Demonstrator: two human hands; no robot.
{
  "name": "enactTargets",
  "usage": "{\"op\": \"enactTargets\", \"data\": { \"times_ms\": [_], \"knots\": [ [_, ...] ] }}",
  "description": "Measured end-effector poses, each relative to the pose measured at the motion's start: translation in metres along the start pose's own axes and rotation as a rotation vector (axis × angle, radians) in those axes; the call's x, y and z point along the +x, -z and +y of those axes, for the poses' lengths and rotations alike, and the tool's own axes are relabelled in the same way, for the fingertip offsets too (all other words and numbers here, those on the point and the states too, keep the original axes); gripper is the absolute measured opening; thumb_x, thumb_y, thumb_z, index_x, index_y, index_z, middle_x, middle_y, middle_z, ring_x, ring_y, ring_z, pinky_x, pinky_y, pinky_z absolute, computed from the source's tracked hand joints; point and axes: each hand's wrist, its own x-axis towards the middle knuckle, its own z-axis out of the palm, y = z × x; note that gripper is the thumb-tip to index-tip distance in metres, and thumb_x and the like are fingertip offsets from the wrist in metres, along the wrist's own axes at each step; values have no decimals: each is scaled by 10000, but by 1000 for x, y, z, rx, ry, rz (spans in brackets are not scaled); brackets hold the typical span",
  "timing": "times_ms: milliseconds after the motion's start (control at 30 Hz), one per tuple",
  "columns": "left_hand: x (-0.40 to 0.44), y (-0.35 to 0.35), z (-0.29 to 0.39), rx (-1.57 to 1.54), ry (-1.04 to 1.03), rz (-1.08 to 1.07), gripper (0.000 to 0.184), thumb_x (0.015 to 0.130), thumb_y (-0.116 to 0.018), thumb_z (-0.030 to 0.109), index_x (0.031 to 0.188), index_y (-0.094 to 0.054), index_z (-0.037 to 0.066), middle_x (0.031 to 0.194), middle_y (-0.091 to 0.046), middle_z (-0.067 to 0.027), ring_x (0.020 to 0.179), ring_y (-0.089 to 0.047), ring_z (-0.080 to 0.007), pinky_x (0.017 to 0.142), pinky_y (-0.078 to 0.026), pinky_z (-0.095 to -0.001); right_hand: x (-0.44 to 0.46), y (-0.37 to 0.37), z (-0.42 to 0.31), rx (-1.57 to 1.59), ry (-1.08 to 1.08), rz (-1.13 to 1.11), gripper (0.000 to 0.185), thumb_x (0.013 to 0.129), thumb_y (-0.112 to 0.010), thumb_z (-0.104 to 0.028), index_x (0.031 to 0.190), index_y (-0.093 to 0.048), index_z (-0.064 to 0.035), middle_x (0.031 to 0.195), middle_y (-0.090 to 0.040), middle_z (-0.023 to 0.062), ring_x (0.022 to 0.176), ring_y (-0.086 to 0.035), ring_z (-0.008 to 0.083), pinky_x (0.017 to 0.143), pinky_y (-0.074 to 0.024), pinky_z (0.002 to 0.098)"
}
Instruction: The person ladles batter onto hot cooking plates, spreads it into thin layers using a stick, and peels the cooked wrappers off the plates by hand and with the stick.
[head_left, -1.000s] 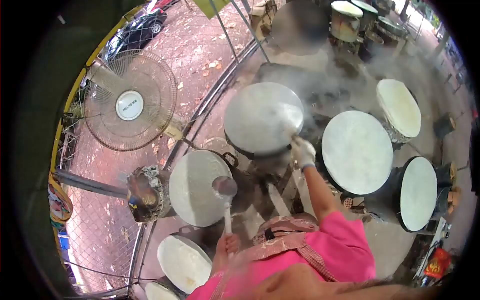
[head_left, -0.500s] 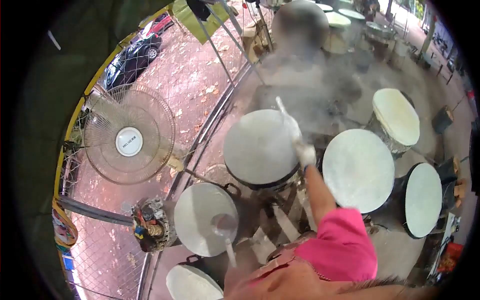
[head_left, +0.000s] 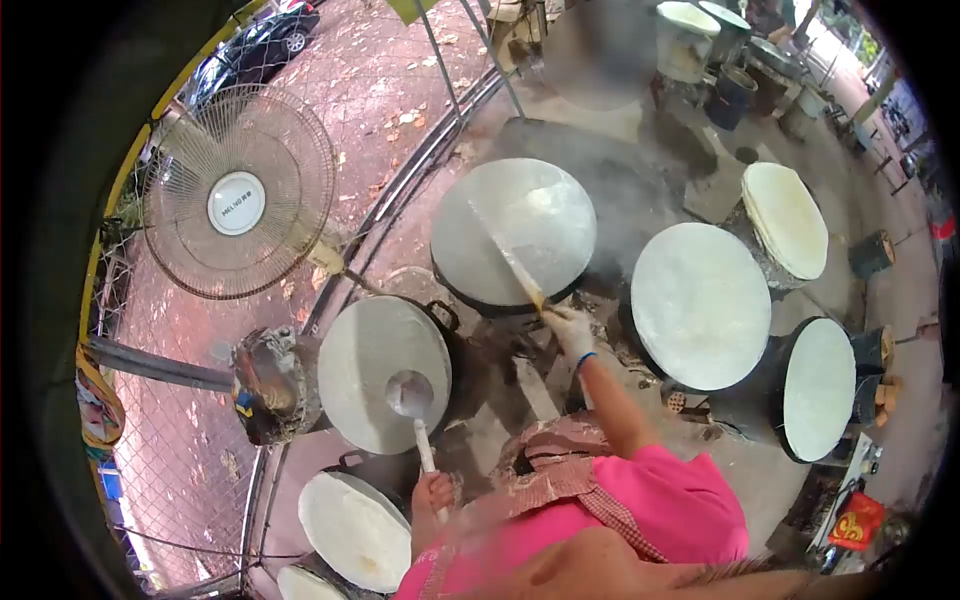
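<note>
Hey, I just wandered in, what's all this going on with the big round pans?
A person in a pink top is working over them with both hands. The left hand grips a ladle whose bowl is over the left pan. The right hand holds a long pale stick across the middle pan. Steam hangs to the right of that pan, and a fan stands off to the left. I can't tell whether the ladle has anything in it.

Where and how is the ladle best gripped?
Probably by its long handle, fingers wrapped around, coming from the person's side, as the left hand does. The slim handle points back toward the person, while the ladle's round bowl is out over the pan.
</note>
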Motion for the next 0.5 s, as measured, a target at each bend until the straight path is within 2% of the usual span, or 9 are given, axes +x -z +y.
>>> {"op": "enactTargets", "data": {
  "times_ms": [100, 133, 167, 233, 300, 367, 400, 433, 500],
  "knots": [
    [0, 2, 5, 192, -72, 8, 364, 889, -411, 247, 548, -321, 156, 428, -258, 50, 333, -253, -86, 319, -218, -218, 46, 51, -13, 135, 48, 61, 238, 792, -627, -188, 904, -652, 21, 734, -631, 21, 628, -546, 110, 576, -437, 260],
    [0, 1, 8, 346, -30, 15, 371, 880, -411, 273, 540, -316, 162, 424, -267, 49, 326, -257, -86, 315, -210, -225, 70, 58, -21, 448, -6, 156, 285, 793, -616, -220, 883, -636, 50, 733, -637, 39, 666, -567, 121, 614, -459, 281],
    [4, 5, 14, 313, 0, -8, 373, 877, -414, 277, 536, -314, 164, 424, -270, 50, 327, -262, -87, 314, -212, -229, 60, 72, -83, -35, -24, 249, 322, 811, -569, -300, 943, -632, -13, 778, -649, 107, 725, -618, 202, 673, -484, 359],
    [12, 4, 25, 245, 62, -42, 377, 871, -420, 286, 530, -310, 168, 423, -275, 50, 330, -272, -89, 312, -216, -238, 95, 77, -70, -816, 234, 296, 269, 842, -470, -284, 923, -630, -84, 844, -642, 173, 793, -626, 314, 711, -478, 419],
    [26, -11, 35, 234, 12, 53, 344, 836, -450, 270, 537, -316, 165, 425, -280, 46, 319, -263, -89, 305, -218, -239, 103, 68, -58, -1170, 265, 23, 251, 838, -449, -294, 926, -622, -134, 859, -625, 193, 813, -604, 369, 717, -468, 465],
    [46, -31, 44, 150, 12, 59, 284, 801, -473, 244, 567, -336, 161, 435, -300, 41, 298, -262, -91, 286, -218, -241, 83, 73, -51, -1202, 388, -64, 248, 832, -475, -327, 936, -617, -153, 835, -626, 158, 795, -606, 348, 707, -470, 457],
    [59, -35, 57, 407, -44, 152, 266, 802, -466, 248, 582, -346, 159, 440, -309, 39, 298, -278, -92, 279, -227, -250, 73, 86, -59, -1193, 416, -102, 267, 828, -487, -361, 929, -619, -152, 845, -622, 162, 789, -600, 347, 709, -468, 456],
    [76, -49, 63, 164, -86, 112, 291, 808, -457, 244, 555, -339, 161, 431, -310, 36, 298, -282, -98, 280, -240, -262, 70, 96, -65, -1183, 450, -138, 290, 824, -499, -396, 922, -620, -151, 855, -617, 167, 784, -594, 347, 711, -466, 456],
    [107, -75, 82, 440, -193, 75, 357, 835, -448, 244, 511, -316, 170, 413, -308, 33, 301, -290, -106, 290, -241, -264, 71, 97, -65, -1184, 400, -43, 248, 812, -535, -370, 908, -629, -162, 831, -623, 151, 800, -591, 340, 696, -463, 450]
  ]
}}
